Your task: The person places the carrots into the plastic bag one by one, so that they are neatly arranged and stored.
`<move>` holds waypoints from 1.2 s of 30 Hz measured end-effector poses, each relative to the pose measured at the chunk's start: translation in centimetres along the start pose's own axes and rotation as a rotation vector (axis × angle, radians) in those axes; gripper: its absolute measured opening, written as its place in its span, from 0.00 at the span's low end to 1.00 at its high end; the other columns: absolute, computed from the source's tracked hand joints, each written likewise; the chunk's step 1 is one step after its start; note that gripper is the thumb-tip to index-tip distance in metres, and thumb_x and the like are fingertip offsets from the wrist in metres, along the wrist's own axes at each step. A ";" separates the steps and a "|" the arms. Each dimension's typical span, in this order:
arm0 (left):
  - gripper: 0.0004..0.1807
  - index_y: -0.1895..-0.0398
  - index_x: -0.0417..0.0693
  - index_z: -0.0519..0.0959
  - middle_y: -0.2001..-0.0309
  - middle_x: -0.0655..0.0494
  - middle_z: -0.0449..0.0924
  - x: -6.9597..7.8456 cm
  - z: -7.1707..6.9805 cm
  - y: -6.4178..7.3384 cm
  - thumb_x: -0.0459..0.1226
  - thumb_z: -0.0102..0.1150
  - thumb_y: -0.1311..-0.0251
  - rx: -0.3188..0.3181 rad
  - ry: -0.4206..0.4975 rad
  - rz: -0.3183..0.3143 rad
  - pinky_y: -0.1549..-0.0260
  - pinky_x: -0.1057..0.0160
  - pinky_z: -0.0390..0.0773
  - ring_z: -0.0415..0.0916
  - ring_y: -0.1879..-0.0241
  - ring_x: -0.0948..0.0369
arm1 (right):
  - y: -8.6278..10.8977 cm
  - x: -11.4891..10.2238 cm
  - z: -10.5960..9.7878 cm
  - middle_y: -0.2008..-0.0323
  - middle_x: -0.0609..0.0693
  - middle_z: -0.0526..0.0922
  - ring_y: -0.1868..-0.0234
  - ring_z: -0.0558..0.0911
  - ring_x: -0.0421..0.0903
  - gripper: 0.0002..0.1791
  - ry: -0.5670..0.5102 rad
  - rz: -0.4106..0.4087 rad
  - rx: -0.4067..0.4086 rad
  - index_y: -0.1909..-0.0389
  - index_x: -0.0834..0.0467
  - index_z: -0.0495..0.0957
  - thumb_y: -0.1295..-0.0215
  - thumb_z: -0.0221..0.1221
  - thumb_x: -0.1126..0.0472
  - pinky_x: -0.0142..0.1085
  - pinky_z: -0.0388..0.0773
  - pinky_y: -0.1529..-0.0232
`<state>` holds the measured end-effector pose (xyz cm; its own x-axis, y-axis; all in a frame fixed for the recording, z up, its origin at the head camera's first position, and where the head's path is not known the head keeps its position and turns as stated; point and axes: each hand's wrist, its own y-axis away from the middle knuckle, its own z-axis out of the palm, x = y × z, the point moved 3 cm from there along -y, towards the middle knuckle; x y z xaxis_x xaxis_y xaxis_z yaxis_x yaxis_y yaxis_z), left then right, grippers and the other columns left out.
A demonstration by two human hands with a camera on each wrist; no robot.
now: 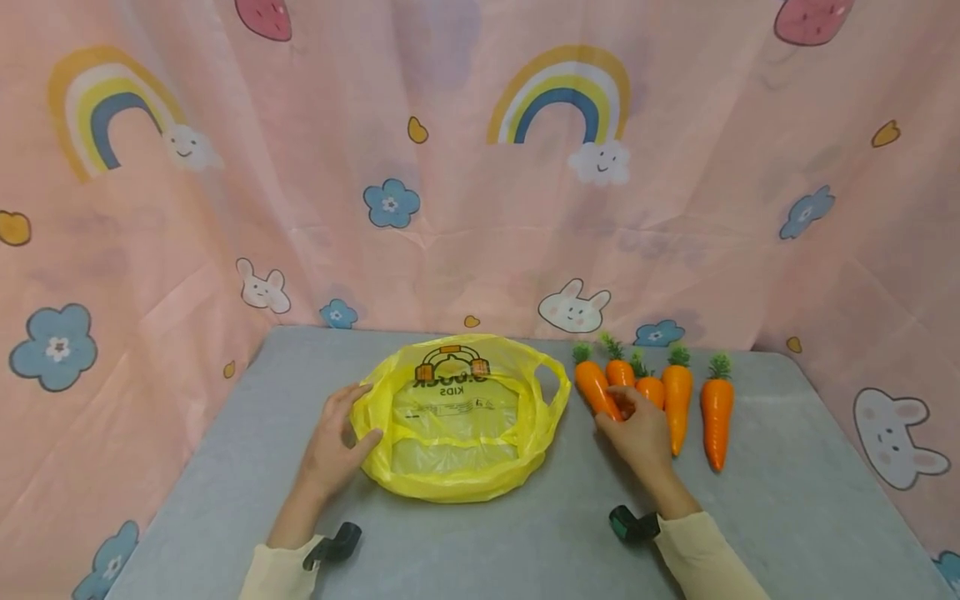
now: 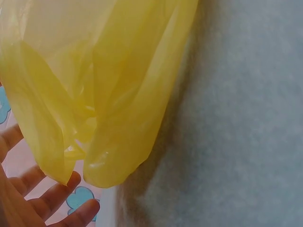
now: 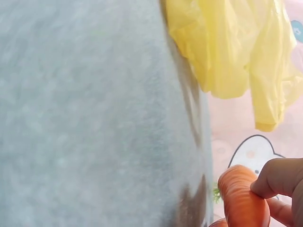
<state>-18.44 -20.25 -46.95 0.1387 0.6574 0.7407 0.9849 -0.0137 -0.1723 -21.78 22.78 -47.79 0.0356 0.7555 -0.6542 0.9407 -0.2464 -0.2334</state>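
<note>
A yellow plastic carrier bag (image 1: 461, 487) stands on the table with its mouth spread wide and a loop handle out to the right. At its left side is my left hand (image 1: 330, 446), the fingers spread and loosely bent around the outside; the left wrist view has those fingertips (image 2: 85, 210) right by the bag's lower folds. My right hand (image 1: 643, 435) pinches the leftmost orange toy carrot (image 1: 592, 383) between thumb and fingers. Seen from the right wrist, the thumb presses on that carrot's ridged side (image 3: 241, 201). Part of the carrot is hidden by the hand.
Several more toy carrots with green tops lie to the right, among them a long carrot (image 1: 677, 404) and the rightmost carrot (image 1: 717, 425). They rest on a grey table (image 1: 487, 550). A pink printed curtain (image 1: 465, 275) hangs behind and along both sides.
</note>
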 end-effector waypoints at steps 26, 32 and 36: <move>0.34 0.31 0.56 0.64 0.29 0.47 0.57 -0.3 -0.2 0.1 0.45 0.62 0.42 0.009 -0.005 0.019 0.42 0.38 0.69 0.59 0.31 0.45 | 0.8 -3.6 -2.9 0.52 0.56 0.84 0.69 0.75 0.34 0.17 -0.283 0.155 0.021 0.51 0.58 0.81 0.43 0.64 0.62 0.19 0.72 0.69; 0.34 0.31 0.56 0.64 0.29 0.46 0.57 -0.6 -0.1 0.0 0.44 0.63 0.41 0.012 0.000 0.019 0.43 0.38 0.70 0.59 0.31 0.45 | 1.3 -5.0 -3.3 0.51 0.58 0.83 0.72 0.77 0.33 0.17 -0.377 0.147 -0.037 0.50 0.59 0.81 0.41 0.63 0.63 0.24 0.76 0.74; 0.34 0.31 0.57 0.64 0.29 0.46 0.56 -0.7 0.0 0.0 0.44 0.63 0.42 0.016 0.008 0.025 0.44 0.37 0.71 0.59 0.31 0.44 | 1.6 -5.9 -3.2 0.53 0.60 0.82 0.73 0.77 0.33 0.17 -0.425 0.130 -0.063 0.49 0.59 0.80 0.41 0.63 0.64 0.28 0.77 0.77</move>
<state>-18.56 -20.72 -47.44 0.1638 0.6513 0.7409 0.9794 -0.0175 -0.2011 -19.35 19.90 -42.02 0.0253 0.4007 -0.9159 0.9568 -0.2751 -0.0939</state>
